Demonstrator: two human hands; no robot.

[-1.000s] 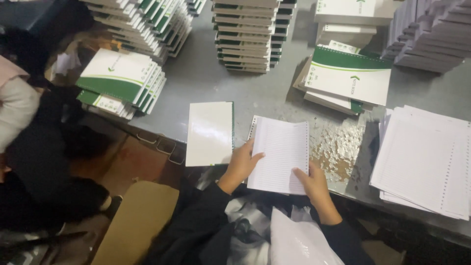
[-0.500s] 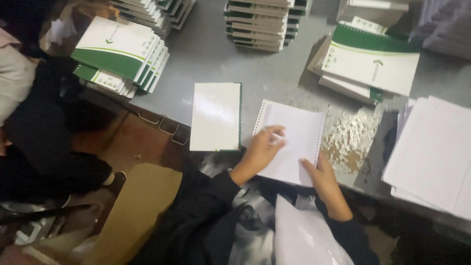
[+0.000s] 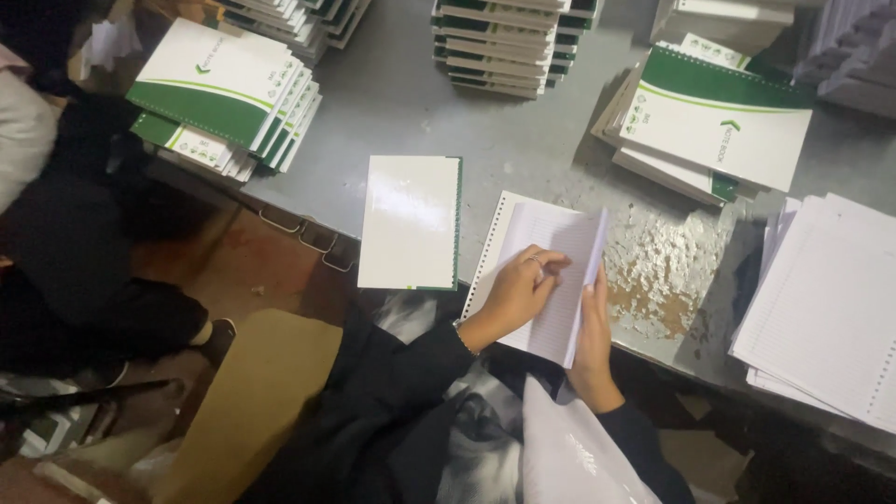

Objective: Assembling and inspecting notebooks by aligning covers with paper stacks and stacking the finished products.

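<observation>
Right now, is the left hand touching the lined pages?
Touching. The head view shows the left hand resting flat on the lined pages, fingers curled on the paper.

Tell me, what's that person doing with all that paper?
A person at a grey table is handling a stack of lined, hole-punched pages. The left hand rests on top of the pages, and the right hand grips their right edge. A white cover lies beside it, with piles of green-and-white notebooks around.
</observation>
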